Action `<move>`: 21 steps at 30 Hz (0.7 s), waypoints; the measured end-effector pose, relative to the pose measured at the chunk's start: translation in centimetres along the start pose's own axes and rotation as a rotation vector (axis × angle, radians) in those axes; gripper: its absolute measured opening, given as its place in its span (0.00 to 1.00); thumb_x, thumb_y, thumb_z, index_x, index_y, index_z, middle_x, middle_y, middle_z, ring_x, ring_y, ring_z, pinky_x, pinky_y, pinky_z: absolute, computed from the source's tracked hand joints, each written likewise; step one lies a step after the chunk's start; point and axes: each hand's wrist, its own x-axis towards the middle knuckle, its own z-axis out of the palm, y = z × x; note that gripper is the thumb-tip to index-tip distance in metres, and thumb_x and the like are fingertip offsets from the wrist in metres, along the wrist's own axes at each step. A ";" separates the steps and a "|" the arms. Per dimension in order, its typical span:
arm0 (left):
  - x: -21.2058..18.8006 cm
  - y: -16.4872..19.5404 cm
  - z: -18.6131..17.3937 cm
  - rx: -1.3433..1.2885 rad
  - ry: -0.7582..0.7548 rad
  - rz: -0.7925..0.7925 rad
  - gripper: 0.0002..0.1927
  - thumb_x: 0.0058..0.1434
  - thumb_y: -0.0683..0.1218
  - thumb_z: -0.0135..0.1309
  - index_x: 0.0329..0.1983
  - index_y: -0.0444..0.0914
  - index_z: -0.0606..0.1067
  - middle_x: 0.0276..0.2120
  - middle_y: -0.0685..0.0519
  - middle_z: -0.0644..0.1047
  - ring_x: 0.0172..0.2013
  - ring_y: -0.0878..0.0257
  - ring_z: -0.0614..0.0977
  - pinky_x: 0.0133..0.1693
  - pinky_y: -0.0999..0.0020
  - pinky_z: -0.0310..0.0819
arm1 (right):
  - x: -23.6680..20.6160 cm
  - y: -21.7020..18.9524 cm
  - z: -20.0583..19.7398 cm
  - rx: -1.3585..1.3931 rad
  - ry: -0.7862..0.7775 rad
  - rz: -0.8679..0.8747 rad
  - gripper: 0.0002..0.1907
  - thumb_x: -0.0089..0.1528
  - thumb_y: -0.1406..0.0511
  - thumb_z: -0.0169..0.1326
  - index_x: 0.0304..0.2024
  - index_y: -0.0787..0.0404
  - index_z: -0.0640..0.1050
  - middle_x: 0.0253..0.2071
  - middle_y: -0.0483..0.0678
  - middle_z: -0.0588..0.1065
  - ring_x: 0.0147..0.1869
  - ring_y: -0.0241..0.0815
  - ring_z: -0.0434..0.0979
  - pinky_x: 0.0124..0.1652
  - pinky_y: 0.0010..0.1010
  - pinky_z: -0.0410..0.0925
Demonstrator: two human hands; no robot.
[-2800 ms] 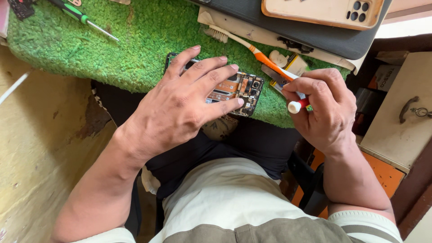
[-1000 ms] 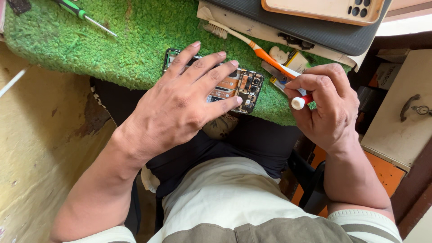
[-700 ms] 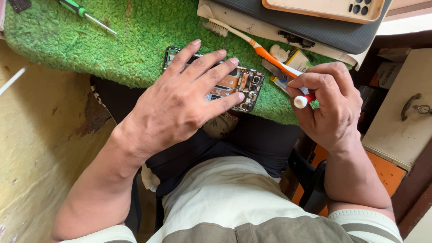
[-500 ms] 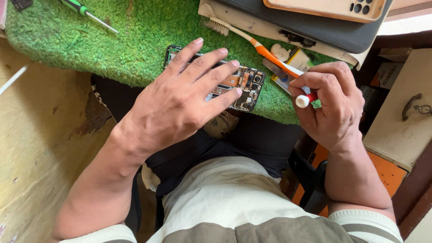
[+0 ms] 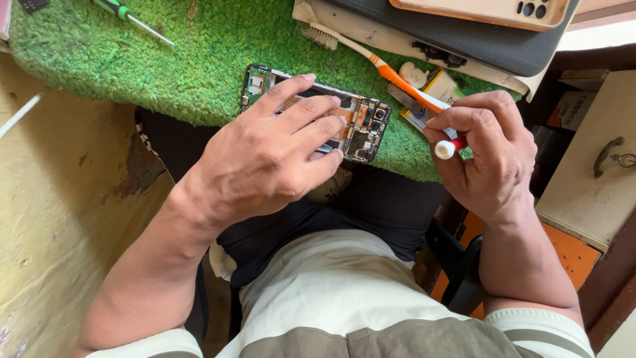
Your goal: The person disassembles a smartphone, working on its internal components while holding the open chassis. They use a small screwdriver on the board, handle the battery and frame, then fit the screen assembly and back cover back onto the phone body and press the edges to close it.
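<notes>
Two hands we see at the near edge of the green mat (image 5: pixel 152 73), left hand (image 5: pixel 265 156) spread flat, pinning the opened phone (image 5: pixel 361 122), right hand (image 5: pixel 487 156) clenched on a white-capped tool (image 5: pixel 446 148), perhaps a screwdriver, orange toothbrush (image 5: pixel 391 69) just beyond.

1. A small phone-repair workbench is showing here: a shaggy green mat (image 5: pixel 165 73) is covering the table edge.
2. An opened phone with bare circuit boards (image 5: pixel 361 126) is lying on it.
3. A green-handled screwdriver (image 5: pixel 129 16), an orange-and-white toothbrush (image 5: pixel 377 63) and a stacked beige phone (image 5: pixel 483 10) are lying around, suggesting repair work.
</notes>
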 end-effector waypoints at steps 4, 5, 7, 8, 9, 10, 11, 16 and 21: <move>0.1 -0.1 0.0 0.002 0.000 0.001 0.06 0.63 0.44 0.56 0.38 0.39 0.82 0.49 0.48 0.78 0.55 0.53 0.78 0.67 0.49 0.66 | 0.1 -0.1 0.0 0.005 -0.015 -0.006 0.07 0.64 0.72 0.63 0.43 0.62 0.78 0.43 0.52 0.75 0.43 0.47 0.77 0.41 0.34 0.73; 0.1 -0.1 0.0 0.000 -0.001 0.000 0.06 0.62 0.44 0.56 0.37 0.39 0.81 0.49 0.48 0.78 0.55 0.53 0.78 0.67 0.49 0.66 | 0.1 -0.1 0.0 0.009 -0.015 -0.006 0.07 0.64 0.72 0.63 0.44 0.62 0.78 0.43 0.52 0.75 0.44 0.47 0.77 0.41 0.34 0.73; 0.0 -0.1 0.0 -0.003 -0.005 -0.004 0.06 0.61 0.44 0.55 0.37 0.39 0.81 0.48 0.48 0.78 0.55 0.53 0.79 0.66 0.49 0.67 | 0.1 -0.1 0.0 0.006 -0.012 -0.014 0.07 0.64 0.72 0.63 0.43 0.62 0.78 0.43 0.52 0.75 0.43 0.47 0.77 0.40 0.34 0.73; 0.1 -0.1 0.0 -0.006 -0.004 -0.009 0.06 0.62 0.44 0.55 0.39 0.39 0.81 0.49 0.48 0.79 0.55 0.53 0.79 0.66 0.50 0.67 | 0.2 -0.1 0.0 0.004 -0.010 -0.018 0.07 0.64 0.73 0.63 0.43 0.63 0.78 0.43 0.52 0.75 0.43 0.48 0.77 0.40 0.34 0.72; 0.0 -0.1 0.0 -0.009 -0.003 -0.014 0.07 0.63 0.43 0.55 0.40 0.38 0.80 0.50 0.49 0.79 0.56 0.53 0.79 0.67 0.50 0.67 | 0.2 -0.1 0.0 0.007 -0.009 -0.016 0.07 0.64 0.72 0.63 0.43 0.63 0.78 0.42 0.52 0.75 0.44 0.48 0.77 0.40 0.34 0.72; 0.0 -0.1 0.0 -0.014 -0.003 -0.020 0.07 0.64 0.43 0.55 0.41 0.38 0.80 0.50 0.49 0.79 0.57 0.53 0.79 0.67 0.51 0.67 | 0.2 -0.1 0.0 0.010 -0.009 -0.014 0.07 0.64 0.72 0.63 0.43 0.63 0.78 0.42 0.52 0.75 0.45 0.48 0.77 0.40 0.34 0.72; 0.0 -0.1 0.0 -0.017 -0.002 -0.023 0.07 0.64 0.43 0.54 0.42 0.37 0.80 0.50 0.49 0.79 0.57 0.54 0.79 0.67 0.51 0.67 | 0.2 -0.1 0.0 0.013 -0.008 -0.012 0.07 0.64 0.72 0.63 0.43 0.63 0.78 0.42 0.52 0.75 0.45 0.49 0.77 0.40 0.34 0.72; 0.0 -0.2 0.0 -0.032 0.005 -0.033 0.07 0.64 0.42 0.54 0.43 0.37 0.80 0.51 0.49 0.79 0.57 0.53 0.79 0.67 0.51 0.67 | 0.2 0.0 0.1 -0.001 -0.009 -0.028 0.07 0.65 0.72 0.63 0.43 0.62 0.78 0.43 0.51 0.75 0.45 0.48 0.77 0.40 0.34 0.72; -0.1 -0.1 0.2 -0.063 0.015 -0.047 0.06 0.64 0.42 0.57 0.42 0.37 0.79 0.49 0.48 0.79 0.56 0.53 0.79 0.66 0.50 0.67 | 0.1 0.0 0.1 0.004 -0.017 -0.023 0.06 0.65 0.72 0.63 0.43 0.62 0.79 0.43 0.51 0.75 0.43 0.47 0.77 0.40 0.33 0.72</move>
